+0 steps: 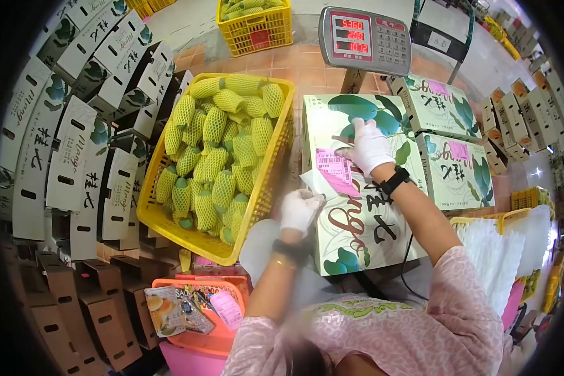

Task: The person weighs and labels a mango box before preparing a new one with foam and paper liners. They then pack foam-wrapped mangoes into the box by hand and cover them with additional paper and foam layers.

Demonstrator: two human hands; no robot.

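The right hand (371, 148), in a white glove, reaches forward with its forearm slanting in from the lower right; it lies palm down on the lid of the carton (329, 244), fingers extended and grasping nothing, thumb at the upper right edge of the pink label (336, 168). A dark watch (395, 180) circles that wrist. The left hand (299, 210), gloved too, comes up from below beside the carton's left edge, its fingers curled in near the label's lower left; whether they pinch anything, I cannot tell. The carton stands in front of the person, between the yellow crate (237, 252) of net-wrapped fruit (212, 164) and two similar boxes (457, 170), just below the scale display (366, 41). Its lid is pale, with green leaf and fruit drawings, reddish script and black characters. The label sits askew on it, its upper part printed and its lower part a plain pink tongue, with a white flap at its left. The label's small print is unreadable, the right forearm covers part of the lid, and whatever bears the carton is hidden under it.
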